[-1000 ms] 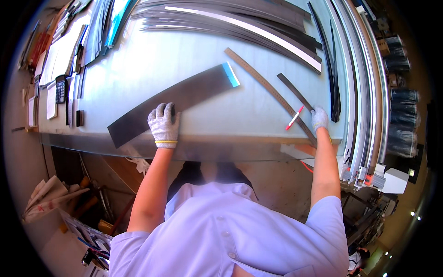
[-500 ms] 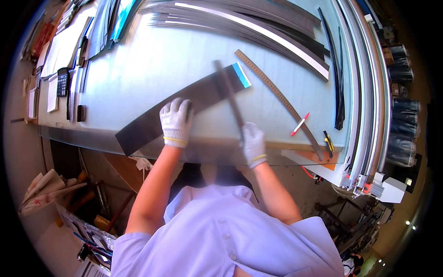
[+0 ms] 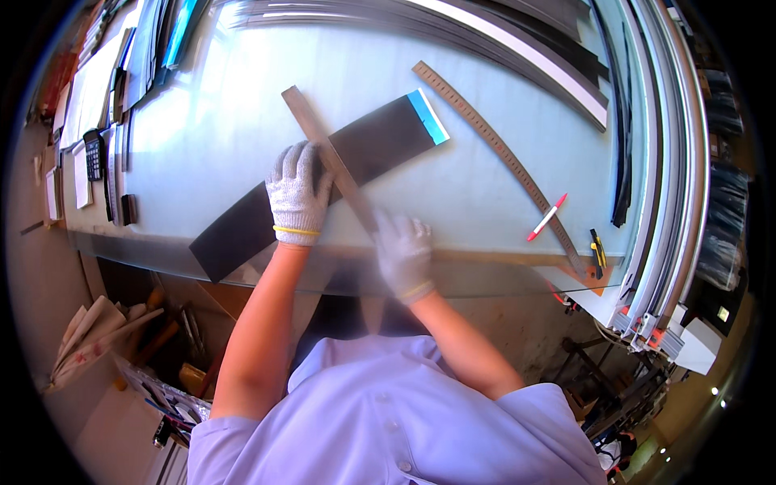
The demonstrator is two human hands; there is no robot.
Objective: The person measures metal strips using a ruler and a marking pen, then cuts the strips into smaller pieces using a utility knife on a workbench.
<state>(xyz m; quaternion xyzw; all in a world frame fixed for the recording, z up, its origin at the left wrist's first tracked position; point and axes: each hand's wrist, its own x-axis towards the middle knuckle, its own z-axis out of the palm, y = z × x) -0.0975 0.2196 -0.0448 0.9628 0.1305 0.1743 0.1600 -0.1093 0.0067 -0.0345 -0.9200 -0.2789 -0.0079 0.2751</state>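
A long dark grey strip [image 3: 388, 136] lies slanted across the glass-topped table, with a blue-and-white band at its far right end. My left hand [image 3: 297, 194], in a knitted white glove, rests on the strip with its fingers laid flat, right beside a flat metal bar [image 3: 309, 115]. The bar crosses the strip at an angle. Its near end is in my gloved right hand [image 3: 402, 255], which is smeared by motion but closed around it. Under the left hand, part of the strip is hidden.
To the right lie a brown-looking ruler [image 3: 493, 133], a red-and-white marker [image 3: 548, 217] and a yellow-and-black cutter knife [image 3: 597, 252]. Long dark and white strips [image 3: 525, 61] cover the back. Papers and a calculator [image 3: 94, 155] sit at the left; metal rails [image 3: 675, 178] border the right side.
The metal bar has swung left and now lies across the strip beside my left hand. My right hand has moved left with it. The left hand stays on the strip.
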